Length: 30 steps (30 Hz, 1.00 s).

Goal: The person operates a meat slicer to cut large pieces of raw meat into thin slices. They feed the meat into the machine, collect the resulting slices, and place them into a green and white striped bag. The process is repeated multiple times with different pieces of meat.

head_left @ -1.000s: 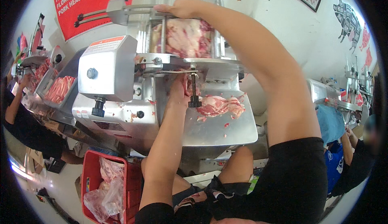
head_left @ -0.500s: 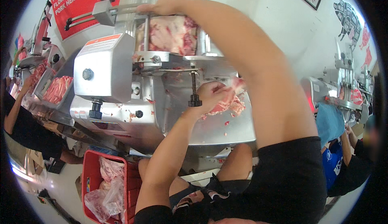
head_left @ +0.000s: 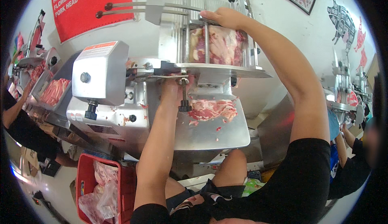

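Note:
In front of me stands a metal meat slicer [head_left: 157,139]. On its sliding carriage [head_left: 258,67] rests a block of raw meat [head_left: 224,46], pale fat and red mixed, between upright rods. My right hand [head_left: 228,18] is closed over the meat press at the top of the carriage. Low by the blade area, my left hand [head_left: 171,86] reaches under the carriage; its fingers are largely hidden behind a bar and knob, with blurred pink meat beside them. A small pile of thin meat slices [head_left: 212,110] lies on the metal tray right of my left wrist, with scraps around it.
A red crate [head_left: 127,183] with bagged meat stands on the floor at lower left. To the left, another person [head_left: 30,123] works by a tray of sliced meat [head_left: 55,91]. More slicers and another person [head_left: 351,163] are at right. A red poster [head_left: 95,14] hangs behind.
My right hand and the carriage with the meat block have slid right. My left hand has moved from the slice pile leftward and up to the blade area, uncovering the pile.

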### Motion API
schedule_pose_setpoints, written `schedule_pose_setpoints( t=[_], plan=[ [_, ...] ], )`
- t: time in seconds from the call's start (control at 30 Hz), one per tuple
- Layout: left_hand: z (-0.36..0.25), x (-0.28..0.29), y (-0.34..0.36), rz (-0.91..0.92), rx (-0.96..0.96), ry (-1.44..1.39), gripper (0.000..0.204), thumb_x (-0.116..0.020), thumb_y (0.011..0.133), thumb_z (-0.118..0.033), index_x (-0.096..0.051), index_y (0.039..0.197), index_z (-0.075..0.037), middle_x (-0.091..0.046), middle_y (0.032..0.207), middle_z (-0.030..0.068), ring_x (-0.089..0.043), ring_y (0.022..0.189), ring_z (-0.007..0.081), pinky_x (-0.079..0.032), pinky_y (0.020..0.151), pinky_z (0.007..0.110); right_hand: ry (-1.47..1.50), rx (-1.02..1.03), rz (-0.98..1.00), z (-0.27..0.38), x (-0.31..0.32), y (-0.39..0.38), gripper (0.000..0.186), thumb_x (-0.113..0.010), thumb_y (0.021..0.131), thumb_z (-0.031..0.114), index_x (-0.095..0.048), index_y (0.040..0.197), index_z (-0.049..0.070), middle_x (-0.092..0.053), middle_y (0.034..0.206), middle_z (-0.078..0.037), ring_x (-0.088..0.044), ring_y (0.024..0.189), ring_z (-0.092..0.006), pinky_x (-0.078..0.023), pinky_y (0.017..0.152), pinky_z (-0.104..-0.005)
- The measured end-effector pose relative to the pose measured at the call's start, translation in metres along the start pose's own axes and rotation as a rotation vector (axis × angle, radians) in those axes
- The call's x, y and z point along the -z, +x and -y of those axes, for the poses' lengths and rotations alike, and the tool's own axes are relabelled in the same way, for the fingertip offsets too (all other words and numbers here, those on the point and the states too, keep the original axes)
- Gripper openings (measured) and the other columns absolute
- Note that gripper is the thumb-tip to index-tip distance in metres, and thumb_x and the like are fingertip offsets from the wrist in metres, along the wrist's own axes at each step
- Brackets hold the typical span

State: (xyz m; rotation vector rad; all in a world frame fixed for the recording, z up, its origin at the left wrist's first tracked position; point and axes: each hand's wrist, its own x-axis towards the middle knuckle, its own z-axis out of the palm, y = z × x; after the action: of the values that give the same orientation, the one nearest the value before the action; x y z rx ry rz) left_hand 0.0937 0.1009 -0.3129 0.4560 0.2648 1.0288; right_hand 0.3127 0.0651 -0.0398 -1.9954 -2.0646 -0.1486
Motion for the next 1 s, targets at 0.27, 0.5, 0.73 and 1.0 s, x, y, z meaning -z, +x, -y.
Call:
schedule_pose_setpoints(
  t=[0.27,0.5,0.73,1.0],
  plan=[
    [-0.021,-0.005,-0.026,0.024,0.227,0.005,0.018,-0.052,0.102,-0.024,-0.064,0.1,-0.011,-0.063,0.082,0.004,-0.059,0.068,0.0164,-0.049,0.053,0.03,0.064,0.196,-0.07,0.111,-0.039,0.077,0.111,-0.03,0.083,0.092,-0.074,0.099,-0.008,-0.067,0.101,-0.035,-0.064,0.1,-0.046,-0.048,0.093,-0.0475],
    [-0.008,0.032,-0.045,0.005,0.182,0.055,0.014,-0.066,0.093,-0.019,-0.071,0.105,-0.012,-0.061,0.08,-0.0024,-0.052,0.064,0.0122,-0.046,0.052,0.025,0.139,0.287,-0.076,0.172,-0.055,0.121,0.113,-0.031,0.081,0.094,-0.072,0.11,-0.006,-0.068,0.108,-0.034,-0.064,0.106,-0.0451,-0.047,0.095,-0.048],
    [0.033,-0.036,-0.081,0.422,0.129,1.212,0.056,-0.067,0.092,-0.032,-0.056,0.136,0.0,-0.065,0.12,0.0158,-0.063,0.108,0.0286,-0.052,0.091,0.042,0.119,0.314,-0.113,0.164,-0.054,0.116,0.112,-0.03,0.08,0.095,-0.074,0.104,-0.006,-0.068,0.102,-0.034,-0.065,0.1,-0.0452,-0.048,0.092,-0.0487],
    [0.076,-0.03,-0.083,0.038,-0.42,1.97,0.081,-0.061,0.094,-0.046,-0.036,0.146,0.009,-0.035,0.151,0.0322,-0.018,0.147,0.0493,-0.008,0.121,0.063,-0.019,0.026,-0.033,-0.001,-0.004,0.005,0.104,-0.033,0.086,0.088,-0.075,0.089,-0.007,-0.068,0.089,-0.031,-0.066,0.09,-0.0435,-0.049,0.086,-0.0494]
  ],
)
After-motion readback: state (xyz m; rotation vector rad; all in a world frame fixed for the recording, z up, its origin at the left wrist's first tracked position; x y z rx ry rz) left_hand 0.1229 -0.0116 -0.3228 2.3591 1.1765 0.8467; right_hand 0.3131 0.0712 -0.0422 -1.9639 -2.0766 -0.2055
